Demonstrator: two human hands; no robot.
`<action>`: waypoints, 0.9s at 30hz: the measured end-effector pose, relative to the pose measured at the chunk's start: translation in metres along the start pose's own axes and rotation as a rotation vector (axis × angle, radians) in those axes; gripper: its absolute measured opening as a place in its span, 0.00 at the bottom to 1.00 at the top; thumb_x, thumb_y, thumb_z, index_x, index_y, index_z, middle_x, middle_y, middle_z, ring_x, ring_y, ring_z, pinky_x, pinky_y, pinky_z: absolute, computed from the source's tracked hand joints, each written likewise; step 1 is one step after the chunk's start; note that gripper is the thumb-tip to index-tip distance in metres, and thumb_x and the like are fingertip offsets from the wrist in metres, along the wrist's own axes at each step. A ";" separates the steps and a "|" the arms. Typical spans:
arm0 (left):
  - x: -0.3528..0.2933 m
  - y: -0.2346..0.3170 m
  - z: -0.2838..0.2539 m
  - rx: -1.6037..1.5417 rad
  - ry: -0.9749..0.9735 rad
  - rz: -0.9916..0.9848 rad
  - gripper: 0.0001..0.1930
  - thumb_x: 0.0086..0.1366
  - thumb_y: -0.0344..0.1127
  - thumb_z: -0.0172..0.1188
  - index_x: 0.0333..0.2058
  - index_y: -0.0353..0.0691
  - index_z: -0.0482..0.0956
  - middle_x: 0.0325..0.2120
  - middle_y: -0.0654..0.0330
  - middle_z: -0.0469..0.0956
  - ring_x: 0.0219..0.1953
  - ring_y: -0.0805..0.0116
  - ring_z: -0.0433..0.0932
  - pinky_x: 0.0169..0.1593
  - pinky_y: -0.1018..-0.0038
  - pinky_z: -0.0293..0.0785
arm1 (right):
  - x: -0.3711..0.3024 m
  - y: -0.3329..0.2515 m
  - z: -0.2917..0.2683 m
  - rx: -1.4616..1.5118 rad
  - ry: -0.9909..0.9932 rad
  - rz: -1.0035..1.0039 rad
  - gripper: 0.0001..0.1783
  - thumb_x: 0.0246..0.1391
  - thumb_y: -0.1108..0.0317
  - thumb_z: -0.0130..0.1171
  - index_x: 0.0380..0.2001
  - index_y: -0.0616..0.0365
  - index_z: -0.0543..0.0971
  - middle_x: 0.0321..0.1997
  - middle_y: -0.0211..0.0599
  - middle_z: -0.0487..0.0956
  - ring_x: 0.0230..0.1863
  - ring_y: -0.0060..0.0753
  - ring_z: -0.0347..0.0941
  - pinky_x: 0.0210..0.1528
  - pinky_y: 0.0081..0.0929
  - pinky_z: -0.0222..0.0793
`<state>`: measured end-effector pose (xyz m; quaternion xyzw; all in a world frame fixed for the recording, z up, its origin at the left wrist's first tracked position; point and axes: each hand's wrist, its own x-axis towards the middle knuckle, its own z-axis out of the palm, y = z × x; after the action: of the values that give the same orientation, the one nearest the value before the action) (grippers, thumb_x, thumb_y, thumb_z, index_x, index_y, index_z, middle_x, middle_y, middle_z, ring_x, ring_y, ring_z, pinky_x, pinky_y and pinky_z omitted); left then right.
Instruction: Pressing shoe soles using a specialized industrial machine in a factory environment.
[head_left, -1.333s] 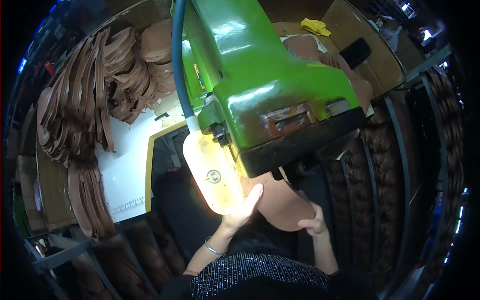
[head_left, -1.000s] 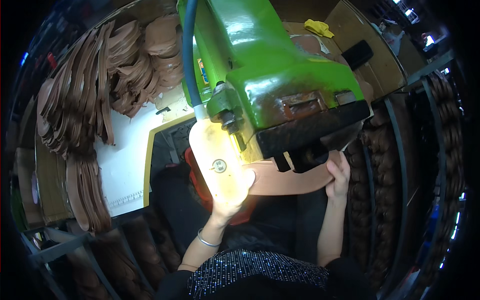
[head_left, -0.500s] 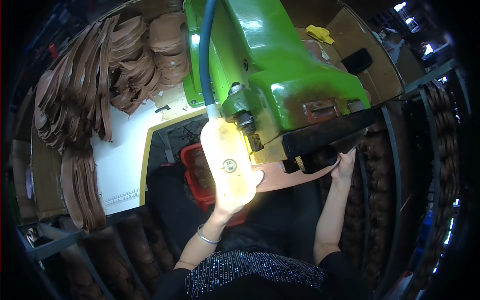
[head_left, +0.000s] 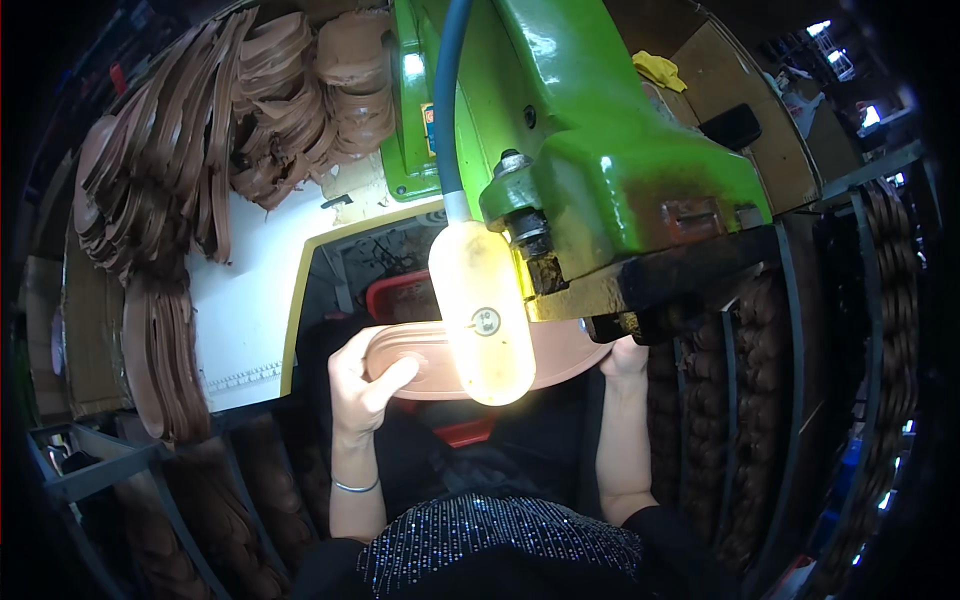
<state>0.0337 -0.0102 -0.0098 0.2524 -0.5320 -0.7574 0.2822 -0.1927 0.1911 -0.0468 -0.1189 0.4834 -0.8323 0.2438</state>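
A pinkish-brown shoe sole (head_left: pixel 432 372) stretches between my two hands, under the head of a green machine (head_left: pixel 630 190). My left hand (head_left: pixel 358 385) grips its left end, the thumb pressed on the top face. At the right end, my right hand (head_left: pixel 625 362) holds the sole by its edge; part of those fingers is hidden beneath the machine head. A glowing lamp (head_left: pixel 482 350) on a blue flexible neck (head_left: pixel 450 110) hangs in front of the sole's middle and covers it.
Brown soles in several stacks (head_left: pixel 180 150) lie on the white worktop (head_left: pixel 235 310) at left. Below the opening sits a red basket (head_left: pixel 395 290). Racks (head_left: pixel 760 400) packed with soles flank me. Behind the machine are a cardboard box (head_left: pixel 765 130) and a yellow cloth (head_left: pixel 658 70).
Both hands have shifted left with the sole, drawing more of it out from under the machine head. My left hand now shows clear of the lamp.
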 end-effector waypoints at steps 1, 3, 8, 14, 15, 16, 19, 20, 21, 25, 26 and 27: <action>-0.003 0.000 -0.004 -0.017 0.012 -0.023 0.15 0.50 0.23 0.62 0.38 0.26 0.74 0.31 0.54 0.78 0.33 0.72 0.77 0.41 0.78 0.73 | -0.006 -0.004 0.014 -0.015 -0.031 0.014 0.20 0.44 0.78 0.51 0.45 0.67 0.71 0.42 0.36 0.75 0.41 0.26 0.71 0.45 0.22 0.66; -0.010 -0.004 -0.016 0.013 0.035 -0.021 0.15 0.50 0.23 0.61 0.38 0.27 0.74 0.31 0.55 0.78 0.33 0.73 0.77 0.40 0.78 0.73 | -0.012 -0.008 0.034 -0.032 -0.062 0.031 0.17 0.44 0.78 0.52 0.41 0.67 0.74 0.38 0.34 0.76 0.37 0.23 0.72 0.42 0.20 0.67; -0.031 -0.012 -0.020 0.181 0.099 -0.003 0.14 0.50 0.22 0.63 0.37 0.29 0.74 0.31 0.57 0.78 0.33 0.74 0.76 0.40 0.79 0.73 | -0.010 -0.016 0.044 -0.209 -0.142 -0.122 0.09 0.46 0.80 0.52 0.32 0.68 0.77 0.33 0.33 0.78 0.34 0.21 0.72 0.39 0.17 0.66; -0.016 -0.013 0.056 0.376 -0.018 0.176 0.15 0.51 0.23 0.64 0.39 0.29 0.75 0.32 0.57 0.79 0.35 0.74 0.78 0.40 0.79 0.74 | 0.043 -0.028 -0.025 -0.041 0.019 -0.168 0.16 0.54 0.77 0.48 0.48 0.62 0.67 0.45 0.33 0.72 0.44 0.25 0.69 0.48 0.23 0.65; -0.011 -0.013 0.067 0.319 0.015 0.206 0.13 0.52 0.24 0.62 0.39 0.30 0.75 0.31 0.57 0.79 0.33 0.75 0.77 0.39 0.80 0.73 | 0.054 -0.032 -0.042 -0.023 0.020 -0.174 0.14 0.56 0.74 0.48 0.47 0.60 0.67 0.44 0.33 0.72 0.45 0.26 0.69 0.49 0.24 0.65; -0.007 -0.021 0.068 0.336 0.024 0.216 0.13 0.53 0.25 0.62 0.39 0.30 0.76 0.30 0.58 0.79 0.33 0.76 0.77 0.39 0.80 0.73 | 0.063 -0.036 -0.049 -0.001 -0.129 -0.167 0.13 0.61 0.67 0.46 0.48 0.58 0.67 0.46 0.33 0.72 0.48 0.29 0.69 0.51 0.27 0.66; 0.002 -0.020 0.064 0.293 0.008 0.232 0.12 0.54 0.26 0.61 0.38 0.30 0.76 0.30 0.58 0.79 0.31 0.76 0.76 0.38 0.80 0.72 | 0.056 -0.036 -0.033 0.257 -0.146 -0.106 0.14 0.61 0.63 0.45 0.48 0.56 0.67 0.46 0.34 0.73 0.49 0.32 0.70 0.51 0.30 0.68; 0.004 -0.014 0.061 0.236 -0.026 0.237 0.11 0.55 0.27 0.61 0.37 0.30 0.76 0.29 0.58 0.79 0.31 0.76 0.76 0.38 0.80 0.72 | 0.052 -0.032 -0.027 0.256 -0.148 -0.104 0.14 0.61 0.63 0.45 0.48 0.56 0.67 0.46 0.34 0.73 0.49 0.32 0.70 0.51 0.30 0.68; 0.005 -0.008 0.056 0.227 -0.039 0.228 0.11 0.55 0.28 0.61 0.36 0.29 0.76 0.29 0.58 0.79 0.31 0.76 0.76 0.38 0.79 0.72 | 0.044 -0.030 -0.024 0.221 -0.122 -0.065 0.14 0.60 0.64 0.47 0.48 0.56 0.67 0.45 0.34 0.73 0.48 0.32 0.70 0.50 0.30 0.68; 0.003 -0.008 0.024 0.031 0.065 0.095 0.09 0.54 0.25 0.58 0.34 0.26 0.76 0.29 0.56 0.79 0.31 0.73 0.77 0.38 0.79 0.72 | 0.012 -0.013 -0.011 -0.019 -0.013 -0.025 0.18 0.48 0.76 0.52 0.45 0.57 0.68 0.43 0.33 0.72 0.42 0.28 0.70 0.46 0.25 0.67; 0.000 -0.004 0.013 0.094 0.045 0.048 0.09 0.54 0.25 0.57 0.34 0.26 0.76 0.28 0.56 0.79 0.30 0.73 0.77 0.37 0.80 0.72 | 0.008 -0.010 -0.014 -0.079 0.026 -0.009 0.20 0.41 0.80 0.51 0.42 0.59 0.69 0.40 0.32 0.72 0.40 0.24 0.69 0.43 0.21 0.65; -0.001 -0.004 0.009 0.111 0.053 0.073 0.09 0.53 0.24 0.58 0.34 0.27 0.76 0.28 0.56 0.79 0.30 0.73 0.78 0.37 0.79 0.73 | 0.005 -0.015 -0.005 -0.075 0.030 -0.009 0.20 0.41 0.80 0.51 0.42 0.59 0.69 0.40 0.32 0.72 0.40 0.24 0.69 0.43 0.21 0.65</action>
<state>0.0282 -0.0027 -0.0105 0.2680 -0.5742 -0.7090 0.3094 -0.2039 0.1983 -0.0361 -0.1176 0.5175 -0.8163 0.2281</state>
